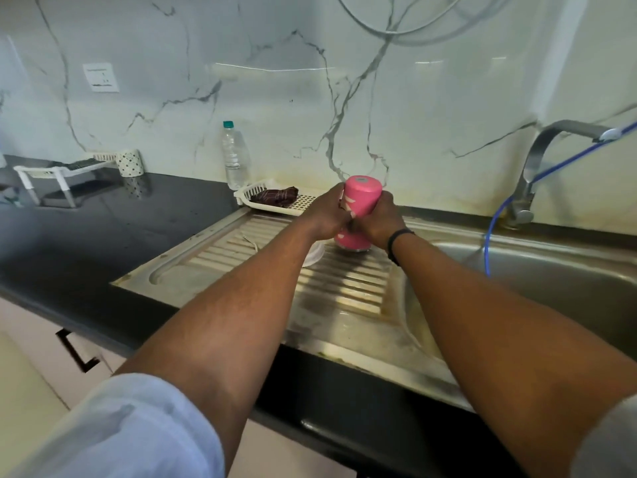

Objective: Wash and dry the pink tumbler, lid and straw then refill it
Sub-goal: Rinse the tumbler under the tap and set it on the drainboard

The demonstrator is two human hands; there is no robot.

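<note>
Pink tumbler [362,198], seemingly upside down, base up

A clear water bottle [235,157] stands left of the grip, beside a white basket [275,201] holding a dark cloth [274,197]. A steel tap [537,167] rises to its right.

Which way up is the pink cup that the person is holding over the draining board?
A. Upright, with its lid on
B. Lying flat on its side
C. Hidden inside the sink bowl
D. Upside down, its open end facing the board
D: the pink cup shows its closed base on top, gripped by the left hand and right hand above the draining board.
</note>
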